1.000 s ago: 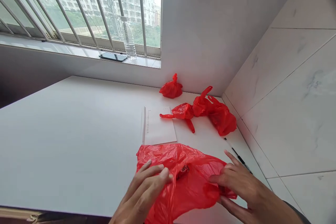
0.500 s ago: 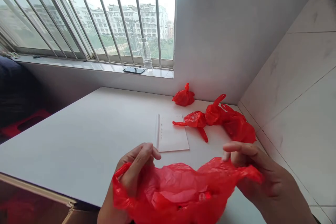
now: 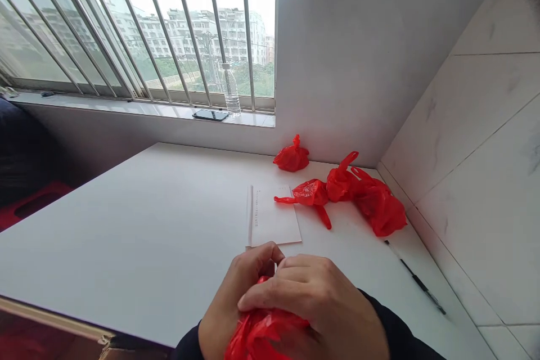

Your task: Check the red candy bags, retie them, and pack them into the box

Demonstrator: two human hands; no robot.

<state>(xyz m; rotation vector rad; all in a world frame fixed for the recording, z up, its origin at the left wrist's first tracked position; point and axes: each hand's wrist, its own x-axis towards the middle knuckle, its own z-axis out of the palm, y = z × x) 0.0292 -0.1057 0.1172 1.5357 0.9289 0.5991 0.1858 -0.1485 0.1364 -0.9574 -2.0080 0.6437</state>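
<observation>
Bunching between left hand (image 3: pixel 230 306) and right hand (image 3: pixel 320 306), red bag (image 3: pixel 257 337), crumpled.

The white table (image 3: pixel 126 225) carries a white booklet (image 3: pixel 274 216) lying flat just beyond the clasped hands. Further out and to their right lie four knotted red bags: one (image 3: pixel 291 157) near the back wall, one (image 3: pixel 310 194) touching the booklet's far right corner, two more (image 3: pixel 341 180) (image 3: pixel 382 205) bunched together rightward. A black pen (image 3: pixel 415 280) lies right of the hands, near the tiled wall.
</observation>
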